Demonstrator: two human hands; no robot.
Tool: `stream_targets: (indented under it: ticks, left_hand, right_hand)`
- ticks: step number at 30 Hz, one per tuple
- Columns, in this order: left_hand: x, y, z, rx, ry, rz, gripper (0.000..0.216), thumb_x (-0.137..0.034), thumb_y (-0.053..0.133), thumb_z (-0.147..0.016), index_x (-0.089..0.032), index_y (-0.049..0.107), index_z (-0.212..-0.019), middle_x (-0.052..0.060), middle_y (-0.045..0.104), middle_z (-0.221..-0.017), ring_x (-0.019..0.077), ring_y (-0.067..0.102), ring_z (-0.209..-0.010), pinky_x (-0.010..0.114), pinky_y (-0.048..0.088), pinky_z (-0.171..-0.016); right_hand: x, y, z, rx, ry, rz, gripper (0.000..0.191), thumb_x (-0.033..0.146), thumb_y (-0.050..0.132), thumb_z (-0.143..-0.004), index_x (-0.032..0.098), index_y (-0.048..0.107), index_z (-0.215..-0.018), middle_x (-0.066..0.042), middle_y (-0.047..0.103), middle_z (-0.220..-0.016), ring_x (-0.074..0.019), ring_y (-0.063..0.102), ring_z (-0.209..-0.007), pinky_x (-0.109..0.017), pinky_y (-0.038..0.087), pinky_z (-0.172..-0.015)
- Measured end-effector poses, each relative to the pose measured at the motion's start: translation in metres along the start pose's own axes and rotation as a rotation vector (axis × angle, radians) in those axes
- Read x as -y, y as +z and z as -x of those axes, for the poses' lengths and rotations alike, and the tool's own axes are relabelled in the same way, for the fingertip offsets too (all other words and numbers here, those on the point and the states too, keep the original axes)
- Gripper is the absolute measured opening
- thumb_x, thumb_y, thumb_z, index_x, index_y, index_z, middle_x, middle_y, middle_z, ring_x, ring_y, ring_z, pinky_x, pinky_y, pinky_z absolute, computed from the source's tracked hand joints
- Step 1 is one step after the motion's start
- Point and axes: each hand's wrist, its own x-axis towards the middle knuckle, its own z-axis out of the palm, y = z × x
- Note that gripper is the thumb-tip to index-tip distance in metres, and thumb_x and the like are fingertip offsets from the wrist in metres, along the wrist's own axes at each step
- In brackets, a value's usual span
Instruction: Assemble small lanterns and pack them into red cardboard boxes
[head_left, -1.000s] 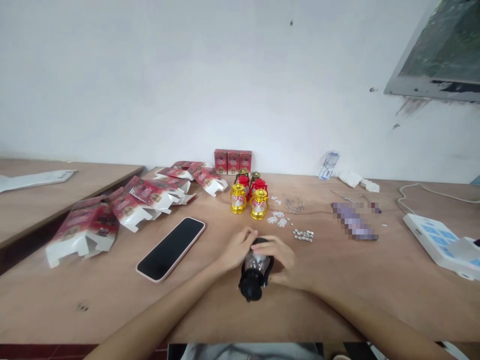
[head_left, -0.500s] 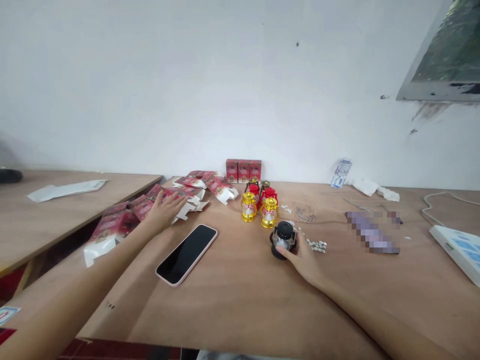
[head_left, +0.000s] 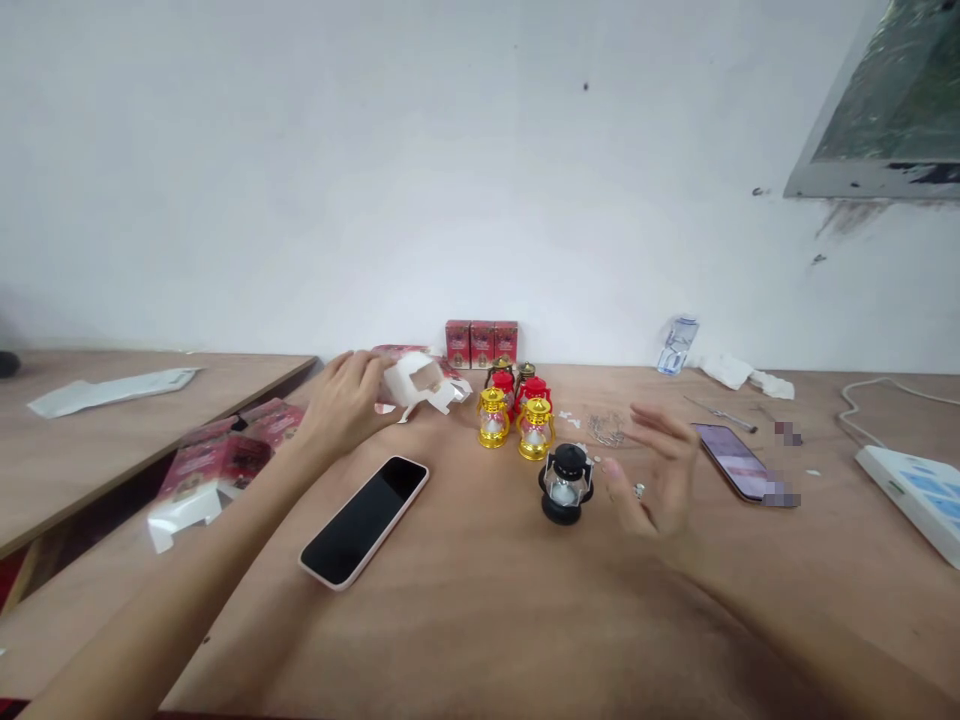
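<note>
My left hand point(head_left: 341, 400) grips a red carton point(head_left: 418, 380), its white inside showing, lifted over the back of the table. My right hand point(head_left: 660, 465), fingers spread and holding nothing, hovers just right of the upright black lantern point(head_left: 566, 483). Gold lanterns point(head_left: 535, 428) stand behind it, and a phone point(head_left: 365, 520) lies between my arms. The table point(head_left: 487, 620) is bare plywood and the wall point(head_left: 375, 200) is white.

Small packing workshop: toy lanterns point(head_left: 514, 418), flat cartons point(head_left: 217, 465), plywood table point(head_left: 480, 600).
</note>
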Motion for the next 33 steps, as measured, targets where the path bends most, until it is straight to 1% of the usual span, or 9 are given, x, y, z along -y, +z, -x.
stream_targets:
  ticks: [3,6,9,12,16,20,24,29,33]
  left_hand:
    - [-0.029,-0.039,-0.032,-0.205,0.050,0.167,0.054,-0.036,0.063,-0.076,-0.014,0.043,-0.121,0.016,0.052,-0.119,0.0276,0.056,-0.106,0.040,0.050,-0.084]
    - [-0.060,-0.062,-0.055,-0.306,0.184,0.340,0.058,-0.031,0.064,-0.078,-0.019,0.036,-0.127,0.013,0.053,-0.124,0.0248,0.054,-0.113,0.038,0.048,-0.091]
    - [-0.084,-0.067,-0.065,-0.293,0.288,0.455,0.046,-0.030,0.064,-0.078,-0.025,0.043,-0.119,0.010,0.050,-0.131,0.0232,0.053,-0.115,0.038,0.049,-0.090]
    - [-0.097,-0.063,-0.069,-0.259,0.274,0.436,0.024,-0.029,0.063,-0.078,-0.024,0.053,-0.099,0.009,0.048,-0.134,0.0232,0.053,-0.113,0.039,0.050,-0.087]
    - [-0.103,-0.061,-0.070,-0.261,0.249,0.397,0.017,-0.029,0.062,-0.078,-0.023,0.057,-0.094,0.009,0.052,-0.130,0.0239,0.054,-0.112,0.040,0.050,-0.086]
    - [-0.104,-0.063,-0.067,-0.275,0.324,0.346,0.015,-0.026,0.061,-0.079,-0.024,0.059,-0.093,0.007,0.057,-0.124,0.0226,0.058,-0.107,0.040,0.050,-0.084]
    - [-0.103,-0.063,-0.064,-0.321,0.438,0.294,0.023,-0.020,0.061,-0.079,-0.026,0.058,-0.100,0.007,0.056,-0.125,0.0223,0.058,-0.108,0.038,0.051,-0.082]
    - [-0.103,-0.061,-0.065,-0.356,0.481,0.304,0.027,-0.015,0.062,-0.077,-0.024,0.055,-0.102,0.011,0.058,-0.123,0.0214,0.061,-0.099,0.036,0.053,-0.075]
    - [-0.101,-0.062,-0.065,-0.365,0.490,0.340,0.027,-0.014,0.062,-0.075,-0.022,0.055,-0.100,0.012,0.057,-0.121,0.0222,0.060,-0.099,0.035,0.053,-0.071]
  right_hand:
    - [0.019,0.002,-0.051,0.187,-0.133,-0.036,0.020,0.012,0.051,-0.082,0.024,0.055,-0.098,-0.005,0.061,-0.101,-0.0213,0.055,-0.101,-0.043,0.043,-0.089]
    - [0.033,0.011,-0.084,0.246,-0.073,-0.096,0.017,0.017,0.047,-0.088,0.024,0.060,-0.096,-0.003,0.061,-0.107,-0.0200,0.053,-0.109,-0.043,0.044,-0.093]
    - [0.038,0.022,-0.092,0.171,0.023,-0.129,0.018,0.020,0.046,-0.090,0.022,0.063,-0.094,-0.005,0.056,-0.119,-0.0190,0.053,-0.113,-0.040,0.047,-0.094]
    - [0.035,0.030,-0.087,0.044,0.040,-0.105,0.016,0.019,0.049,-0.088,0.022,0.065,-0.087,-0.005,0.061,-0.109,-0.0183,0.059,-0.105,-0.039,0.051,-0.088]
    - [0.024,0.032,-0.080,-0.084,-0.086,0.061,0.012,0.017,0.054,-0.085,0.023,0.064,-0.087,-0.004,0.063,-0.106,-0.0162,0.063,-0.092,-0.034,0.056,-0.076]
    - [0.018,0.029,-0.079,-0.095,-0.197,0.197,0.018,0.010,0.054,-0.082,0.024,0.064,-0.085,-0.002,0.065,-0.105,-0.0174,0.060,-0.097,-0.032,0.054,-0.075]
    - [0.020,0.022,-0.084,0.079,-0.095,0.129,0.019,0.007,0.052,-0.080,0.022,0.064,-0.078,-0.002,0.066,-0.105,-0.0165,0.063,-0.090,-0.031,0.055,-0.072]
    - [0.020,0.009,-0.092,0.345,0.159,-0.117,0.029,0.008,0.053,-0.077,0.021,0.060,-0.102,-0.002,0.062,-0.113,-0.0130,0.064,-0.085,-0.025,0.057,-0.066]
    - [0.020,0.006,-0.092,0.432,0.243,-0.262,0.035,0.008,0.052,-0.076,0.022,0.057,-0.108,0.000,0.063,-0.107,-0.0097,0.063,-0.075,-0.023,0.057,-0.063]
